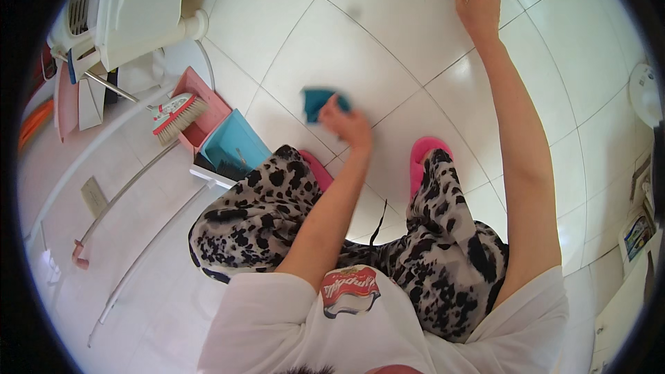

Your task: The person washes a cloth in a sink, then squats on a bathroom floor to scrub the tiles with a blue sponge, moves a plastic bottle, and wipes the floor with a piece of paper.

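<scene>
In the head view my left hand (347, 123) is blurred; its fingers hold a teal cloth (315, 104) low over the white tiled floor (384, 36). Whether the cloth touches the tiles I cannot tell. At the upper right my right hand (479, 4) is stretched far out with its fingers spread and nothing in it. It is unclear if that hand rests on the floor. A small greyish spot (355, 11) shows on the tiles between the two hands. Two pink slippers (417, 169) are on my feet, below the hands.
Left of my knees stand a pink dustpan (215, 101) with a bristle brush (179, 114) and a blue dustpan (244, 137) holding dark bristles. Large white plastic furniture or an appliance (145, 5) rises at the upper left. A round white object (646, 94) lies at the right edge.
</scene>
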`<state>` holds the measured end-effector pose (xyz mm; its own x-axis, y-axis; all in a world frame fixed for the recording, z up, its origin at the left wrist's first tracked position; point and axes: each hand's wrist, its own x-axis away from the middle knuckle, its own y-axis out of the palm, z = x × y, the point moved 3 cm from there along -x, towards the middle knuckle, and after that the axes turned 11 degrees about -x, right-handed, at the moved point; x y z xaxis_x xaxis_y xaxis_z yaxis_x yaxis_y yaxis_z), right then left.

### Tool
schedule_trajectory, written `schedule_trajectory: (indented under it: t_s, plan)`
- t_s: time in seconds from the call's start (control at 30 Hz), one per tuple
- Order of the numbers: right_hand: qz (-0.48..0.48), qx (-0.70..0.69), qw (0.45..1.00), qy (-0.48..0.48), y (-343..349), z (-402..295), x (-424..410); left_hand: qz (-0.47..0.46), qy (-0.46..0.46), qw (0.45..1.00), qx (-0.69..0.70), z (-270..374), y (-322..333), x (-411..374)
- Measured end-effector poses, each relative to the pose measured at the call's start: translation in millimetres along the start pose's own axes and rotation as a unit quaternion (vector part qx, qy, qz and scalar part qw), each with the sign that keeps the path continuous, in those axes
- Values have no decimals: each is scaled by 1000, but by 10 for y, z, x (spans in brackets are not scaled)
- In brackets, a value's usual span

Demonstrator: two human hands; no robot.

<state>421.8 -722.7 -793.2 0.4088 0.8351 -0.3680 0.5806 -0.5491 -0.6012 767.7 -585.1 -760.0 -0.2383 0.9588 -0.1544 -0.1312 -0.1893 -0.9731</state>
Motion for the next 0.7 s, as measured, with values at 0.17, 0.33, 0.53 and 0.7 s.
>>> schedule_trajectory:
  t_s: [0.17, 0.33, 0.53, 0.7]
  plan:
    - [47, 7, 999, -8, -87, 196, -208, -151, 218, 931, 250, 1887, 306, -248]
    - [84, 19, 995, 54, -334, 371, -245, -12, 235, 946, 224, 1597, 193, -1245]
    - [84, 29, 993, 80, -351, 369, -137, 25, 58, 998, 1, 768, 371, -1805]
    - [103, 30, 991, 77, -349, 385, -127, -149, 415, 889, 128, 2149, 485, -1001]
